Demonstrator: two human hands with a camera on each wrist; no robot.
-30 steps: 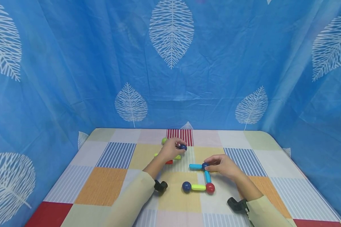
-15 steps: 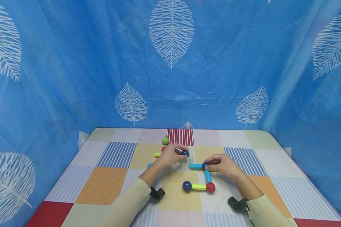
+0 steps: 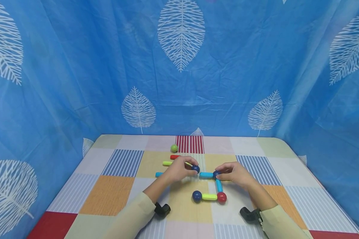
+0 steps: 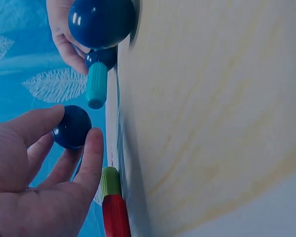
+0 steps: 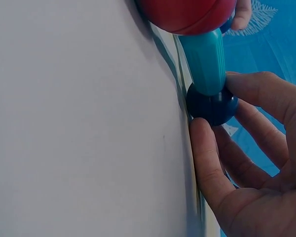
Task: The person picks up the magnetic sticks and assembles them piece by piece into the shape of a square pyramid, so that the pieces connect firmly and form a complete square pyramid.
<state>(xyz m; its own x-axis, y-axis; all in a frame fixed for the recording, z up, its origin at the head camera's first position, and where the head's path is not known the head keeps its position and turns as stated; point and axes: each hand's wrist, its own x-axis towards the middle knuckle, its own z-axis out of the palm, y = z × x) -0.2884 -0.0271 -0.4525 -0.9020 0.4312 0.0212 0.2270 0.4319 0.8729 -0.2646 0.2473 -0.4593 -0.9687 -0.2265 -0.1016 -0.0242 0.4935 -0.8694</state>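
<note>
My left hand (image 3: 179, 169) pinches a dark blue ball (image 4: 72, 127) between thumb and fingers, close to the free end of a light blue rod (image 3: 206, 175). My right hand (image 3: 234, 174) holds another dark blue ball (image 5: 213, 104) by its sides; that rod and a second light blue rod (image 5: 205, 61) both join this ball. The second rod runs toward me to a red ball (image 3: 221, 198). From the red ball a yellow-green rod (image 3: 209, 197) leads left to a third dark blue ball (image 3: 197, 196). This joined chain lies on the patchwork tablecloth.
Behind my left hand lie a loose red rod (image 3: 175, 157) and a yellow-green rod (image 3: 167, 163), partly covered by it. A light blue rod end (image 3: 158, 174) shows beside the left wrist. Farther back sits a green ball (image 3: 174, 148). A blue leaf-print curtain (image 3: 179, 99) surrounds the table.
My left hand has brought its dark blue ball toward me and slightly right, to the light blue rod's end, uncovering the loose rods behind. My right hand stays on its ball.
</note>
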